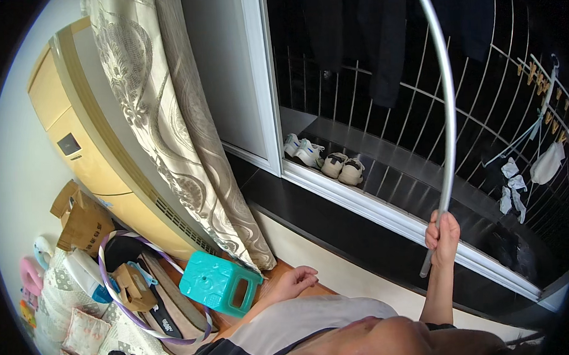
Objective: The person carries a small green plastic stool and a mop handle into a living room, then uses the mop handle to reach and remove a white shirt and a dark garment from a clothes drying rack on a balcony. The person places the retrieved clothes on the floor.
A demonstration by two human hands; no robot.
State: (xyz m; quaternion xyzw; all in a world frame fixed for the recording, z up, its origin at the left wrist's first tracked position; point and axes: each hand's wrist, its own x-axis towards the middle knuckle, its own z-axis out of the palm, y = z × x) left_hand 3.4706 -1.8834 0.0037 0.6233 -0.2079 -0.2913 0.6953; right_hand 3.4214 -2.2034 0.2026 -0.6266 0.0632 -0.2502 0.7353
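My right hand (443,237) is wrapped around a long silvery metal pole (448,108) near its lower end. The pole rises past the top edge of the view, so its upper end is hidden, and it looks bowed in the lens. Its short bottom end shows below my fist, in front of the white sliding-door track (361,200). My left hand (296,280) hangs low before my body with loosely curled fingers and nothing in it. Nearest to that hand is a turquoise plastic step stool (208,281).
Two pairs of shoes (331,161) stand behind the track, before a metal railing (385,80). Dark clothes (386,44) hang above. At right hangs a clothes-peg rack (549,90) with small laundry. A patterned curtain (167,111), floor-standing air conditioner (93,152), hula hoop (121,303) and cardboard boxes (89,229) are left.
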